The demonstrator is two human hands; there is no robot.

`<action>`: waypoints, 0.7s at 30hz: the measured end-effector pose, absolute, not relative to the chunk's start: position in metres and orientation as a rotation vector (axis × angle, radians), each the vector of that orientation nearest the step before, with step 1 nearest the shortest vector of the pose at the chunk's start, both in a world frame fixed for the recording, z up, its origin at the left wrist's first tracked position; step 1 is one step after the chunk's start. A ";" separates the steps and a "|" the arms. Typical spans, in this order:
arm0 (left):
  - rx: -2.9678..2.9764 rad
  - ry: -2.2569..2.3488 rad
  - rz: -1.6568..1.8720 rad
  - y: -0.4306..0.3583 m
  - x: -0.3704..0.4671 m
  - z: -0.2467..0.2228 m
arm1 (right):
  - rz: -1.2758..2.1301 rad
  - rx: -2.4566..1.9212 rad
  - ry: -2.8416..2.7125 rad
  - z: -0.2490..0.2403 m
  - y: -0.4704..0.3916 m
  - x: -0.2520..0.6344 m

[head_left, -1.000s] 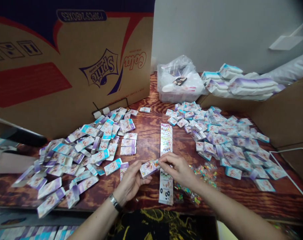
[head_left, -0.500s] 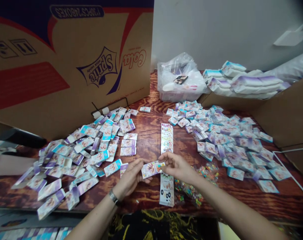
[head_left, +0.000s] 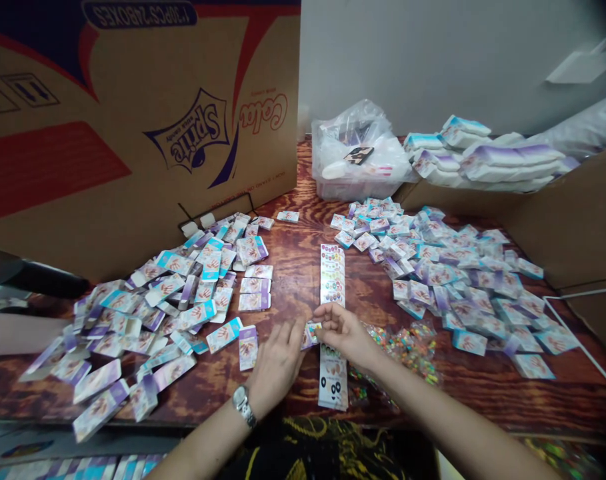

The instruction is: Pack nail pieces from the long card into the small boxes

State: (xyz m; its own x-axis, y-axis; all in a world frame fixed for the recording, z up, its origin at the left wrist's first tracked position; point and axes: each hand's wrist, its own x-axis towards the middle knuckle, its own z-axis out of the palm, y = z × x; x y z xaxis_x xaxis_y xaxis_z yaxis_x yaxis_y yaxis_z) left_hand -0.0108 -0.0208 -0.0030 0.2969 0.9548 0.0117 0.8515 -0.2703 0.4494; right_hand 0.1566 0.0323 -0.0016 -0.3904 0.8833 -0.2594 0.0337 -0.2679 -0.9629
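Observation:
Near the table's front, my left hand (head_left: 277,360), with a watch on its wrist, is wrapped round the left part of a small printed box (head_left: 311,335). The fingers of my right hand (head_left: 340,330) are pinched at the box's right end, where something small and colourful shows. Beneath my right hand runs a long strip of printed sticker sheets (head_left: 333,273). Bags of colourful pieces (head_left: 407,347) lie to the right, partly behind my right forearm. A purple-and-white box (head_left: 248,348) lies flat just left of my left hand.
Loose boxes (head_left: 173,293) are heaped on the left, and another heap of small boxes (head_left: 463,280) spreads on the right. A large carton (head_left: 133,133) stands back left. Behind are a plastic-covered tub (head_left: 357,190) and an open carton (head_left: 577,233) with white packs.
My left hand has turned palm down and moved right, now covering much of the box. The box has shifted slightly right between my hands. The camera view has moved a little.

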 end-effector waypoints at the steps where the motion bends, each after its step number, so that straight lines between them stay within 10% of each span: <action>1: 2.208 1.612 0.408 -0.020 -0.010 -0.004 | 1.717 -1.176 -1.378 -0.002 0.030 0.156; 21: 2.307 1.521 0.523 -0.016 -0.013 -0.017 | 1.659 -1.215 -1.346 -0.015 0.019 0.144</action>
